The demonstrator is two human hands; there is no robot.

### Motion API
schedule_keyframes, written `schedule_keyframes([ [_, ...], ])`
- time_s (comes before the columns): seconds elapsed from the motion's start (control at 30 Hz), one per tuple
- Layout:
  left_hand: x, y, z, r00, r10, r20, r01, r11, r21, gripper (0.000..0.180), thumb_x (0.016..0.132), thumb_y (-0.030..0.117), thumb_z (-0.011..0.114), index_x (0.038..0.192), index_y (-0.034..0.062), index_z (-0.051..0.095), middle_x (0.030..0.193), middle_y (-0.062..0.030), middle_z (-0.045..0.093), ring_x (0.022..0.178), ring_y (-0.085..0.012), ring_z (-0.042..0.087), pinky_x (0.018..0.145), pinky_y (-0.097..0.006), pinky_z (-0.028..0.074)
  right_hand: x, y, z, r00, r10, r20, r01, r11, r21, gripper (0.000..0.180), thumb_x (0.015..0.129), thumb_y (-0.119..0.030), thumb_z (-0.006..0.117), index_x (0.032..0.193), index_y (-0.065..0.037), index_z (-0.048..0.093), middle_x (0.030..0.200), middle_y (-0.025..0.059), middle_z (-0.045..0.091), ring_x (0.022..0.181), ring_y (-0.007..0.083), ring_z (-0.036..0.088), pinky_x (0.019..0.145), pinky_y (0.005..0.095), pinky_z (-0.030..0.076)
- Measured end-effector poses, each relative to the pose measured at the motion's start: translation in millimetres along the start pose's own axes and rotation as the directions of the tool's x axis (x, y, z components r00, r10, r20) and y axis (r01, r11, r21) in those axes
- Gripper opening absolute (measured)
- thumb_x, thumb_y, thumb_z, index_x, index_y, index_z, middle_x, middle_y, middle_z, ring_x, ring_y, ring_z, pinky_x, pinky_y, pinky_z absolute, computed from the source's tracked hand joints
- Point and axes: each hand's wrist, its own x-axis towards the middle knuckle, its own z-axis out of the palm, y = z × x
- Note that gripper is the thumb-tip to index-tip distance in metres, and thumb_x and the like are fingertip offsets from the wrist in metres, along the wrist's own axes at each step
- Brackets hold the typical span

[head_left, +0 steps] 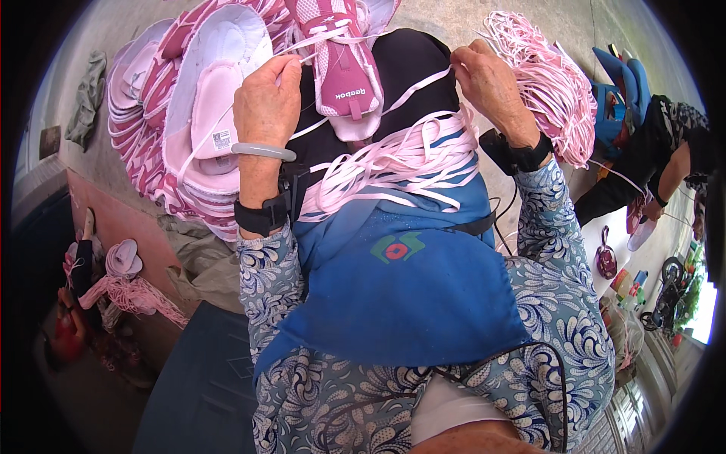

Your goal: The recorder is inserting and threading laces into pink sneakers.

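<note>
A dark pink and white sneaker upper (345, 72), toe or heel end toward me, rests on my black-clad lap. A pale pink shoelace (420, 87) crosses over it and trails out to both sides. My left hand (266, 106) is closed in a pinch on the lace at the shoe's left. To the right of the shoe, my right hand (490, 85) pinches another part of the lace, its fingers partly hidden. Between my forearms, a loose bundle of pink laces (393, 170) lies over my blue apron (401, 303).
Left of my lap stand stacked pink and white shoe uppers (219, 91). A big heap of pink laces (548, 91) lies at the right. Beyond it a co-worker's arm (673, 170) is near another shoe. Another person (72, 325) sits at the lower left beside more laces (136, 291).
</note>
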Motion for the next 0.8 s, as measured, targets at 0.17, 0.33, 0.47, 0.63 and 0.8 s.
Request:
schedule_keyframes([
  [0.17, 19.1, 13.1, -7.6, 0.994, -0.041, 0.1, 0.018, 0.976, 0.217, 0.027, 0.084, 0.032, 0.054, 0.092, 0.0115, 0.069, 0.085, -0.0136, 0.067, 0.079, -0.0314, 0.064, 0.073, -0.037, 0.05, -1.4, -37.9, -14.4, 0.925, -0.379, -0.008, 0.361, 0.875, 0.323, 0.021, 0.081, -0.009, 0.059, 0.102, -0.006, 0.061, 0.1, 0.0109, 0.052, 0.082, 0.0279, 0.06, 0.07, 0.0342, 0.05],
  [0.33, 21.2, 2.6, -4.7, 0.99, 0.0, 0.143, -0.012, 0.996, 0.083, 0.026, 0.083, 0.03, 0.056, 0.094, 0.0097, 0.068, 0.082, -0.0119, 0.067, 0.076, -0.0262, 0.063, 0.071, -0.033, 0.048, -6.2, -52.6, -3.9, 0.878, -0.454, 0.148, 0.421, 0.882, 0.21, 0.01, 0.081, -0.009, 0.058, 0.09, -0.005, 0.058, 0.095, 0.0089, 0.05, 0.077, 0.0264, 0.059, 0.064, 0.0351, 0.05],
  [0.47, 20.1, -6.7, -6.6, 0.994, -0.041, 0.099, 0.043, 0.999, -0.01, 0.027, 0.083, 0.03, 0.056, 0.089, 0.0077, 0.069, 0.085, -0.014, 0.067, 0.078, -0.031, 0.064, 0.073, -0.037, 0.05, -3.2, -45.5, -0.7, 0.901, -0.422, 0.102, 0.37, 0.87, 0.326, 0.01, 0.08, -0.008, 0.058, 0.088, -0.003, 0.054, 0.087, 0.0112, 0.052, 0.075, 0.0289, 0.058, 0.063, 0.0366, 0.049],
  [0.63, 22.0, -3.5, 3.4, 0.998, 0.013, 0.054, -0.017, 0.998, 0.067, 0.026, 0.084, 0.028, 0.055, 0.089, 0.0062, 0.067, 0.083, -0.0115, 0.066, 0.077, -0.0251, 0.062, 0.072, -0.034, 0.048, -2.1, -41.2, -4.0, 0.926, -0.369, 0.077, 0.336, 0.901, 0.275, 0.013, 0.083, -0.01, 0.057, 0.095, -0.005, 0.055, 0.082, 0.0112, 0.053, 0.073, 0.031, 0.058, 0.061, 0.0382, 0.048],
  [0.8, 30.8, -9.1, 6.2, 0.992, 0.019, 0.127, -0.019, 1.0, -0.004, 0.022, 0.084, 0.023, 0.051, 0.089, 0.0076, 0.065, 0.091, -0.0135, 0.066, 0.084, -0.03, 0.063, 0.077, -0.038, 0.049, -2.9, -45.6, -3.6, 0.937, -0.323, 0.134, 0.293, 0.934, 0.202, 0.01, 0.084, -0.013, 0.055, 0.092, -0.007, 0.056, 0.083, 0.0108, 0.055, 0.072, 0.0312, 0.058, 0.061, 0.0384, 0.048],
])
